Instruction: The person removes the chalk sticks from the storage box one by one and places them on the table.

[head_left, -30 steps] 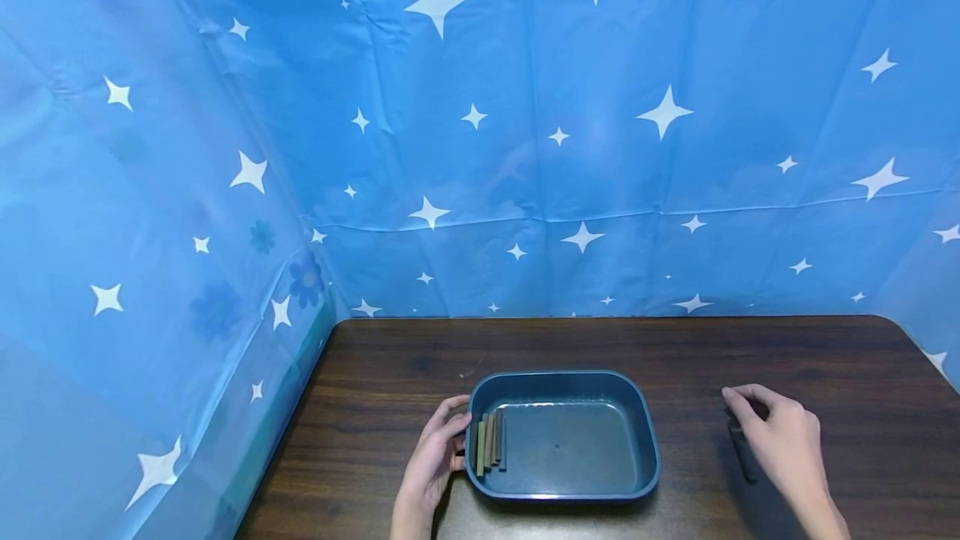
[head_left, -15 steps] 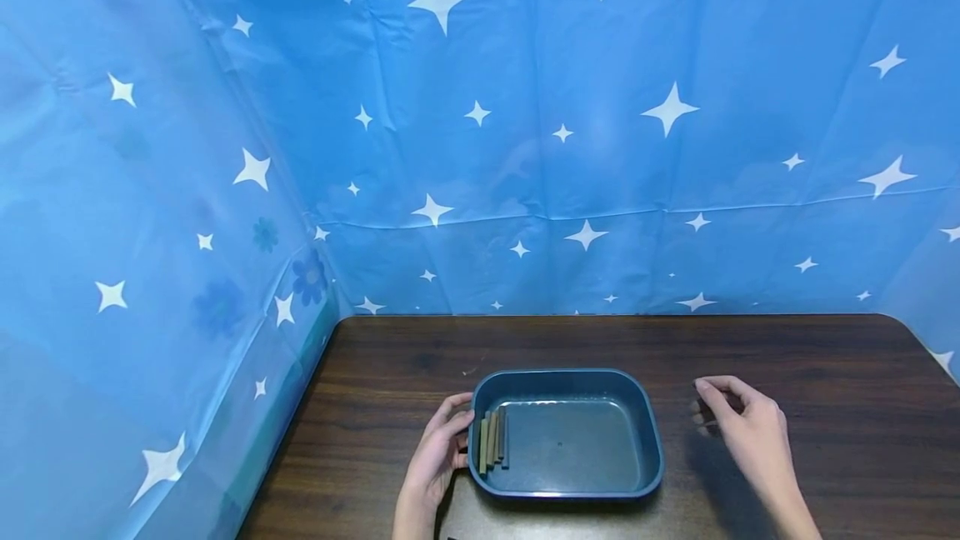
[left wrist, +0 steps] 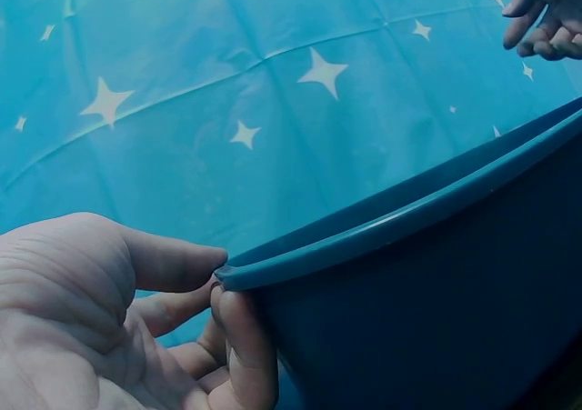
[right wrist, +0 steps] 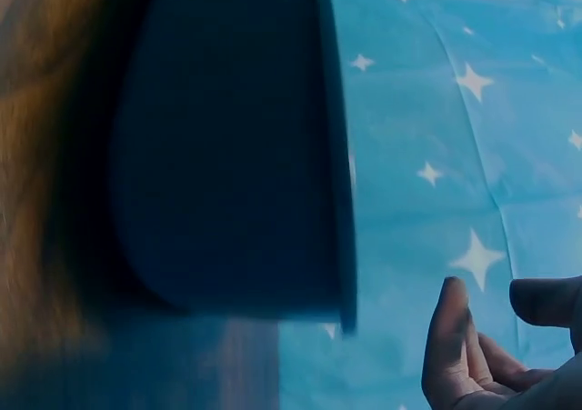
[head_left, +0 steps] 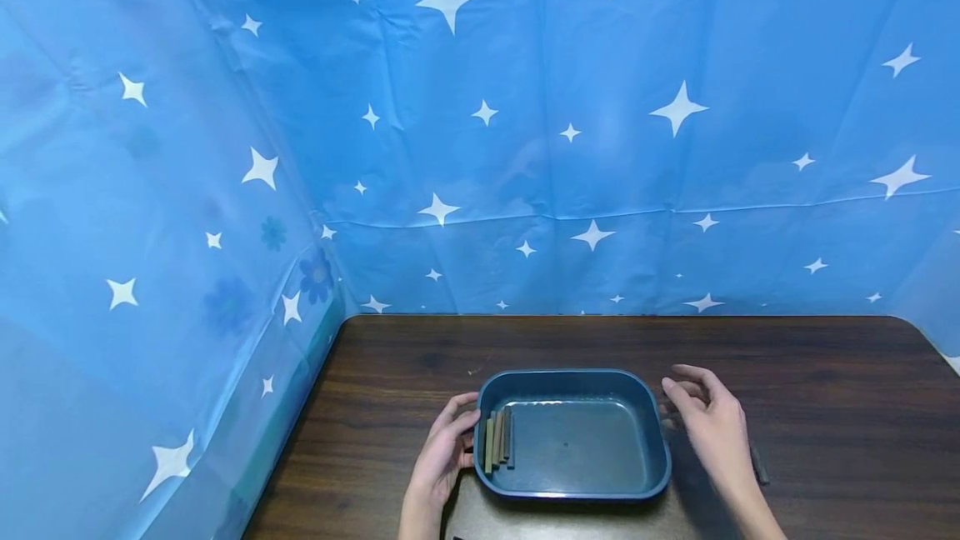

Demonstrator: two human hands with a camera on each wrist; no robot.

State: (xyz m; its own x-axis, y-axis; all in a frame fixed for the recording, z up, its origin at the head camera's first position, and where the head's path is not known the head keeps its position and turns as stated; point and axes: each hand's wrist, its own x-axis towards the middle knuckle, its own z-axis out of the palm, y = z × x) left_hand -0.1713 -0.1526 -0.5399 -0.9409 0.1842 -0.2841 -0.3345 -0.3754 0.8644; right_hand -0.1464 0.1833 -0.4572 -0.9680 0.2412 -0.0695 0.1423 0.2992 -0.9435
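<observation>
A blue rectangular tray [head_left: 573, 473] sits on the table. My left hand [head_left: 442, 452] pinches its left rim between thumb and fingers; the left wrist view shows the thumb [left wrist: 177, 263] on top of the rim. Inside the tray, against its left wall, several short sticks [head_left: 498, 440] lie side by side, olive, brown and dark grey. Just off the tray's right rim hovers my right hand [head_left: 708, 423]. Its thumb and fingers stand apart in the right wrist view, with nothing between them. A dark stick [head_left: 759, 467] lies on the table beside the right wrist, partly hidden by it.
The dark wood table [head_left: 397, 365] ends at the back against a blue curtain [head_left: 495, 157] with white stars. A second blue cloth side [head_left: 172, 273] closes off the left. At the bottom edge of the head view, a small dark tip [head_left: 457, 537] shows.
My right hand has moved left, from beside the dark stick to near the tray's right rim, and its fingers have spread. The left hand keeps its grip on the tray.
</observation>
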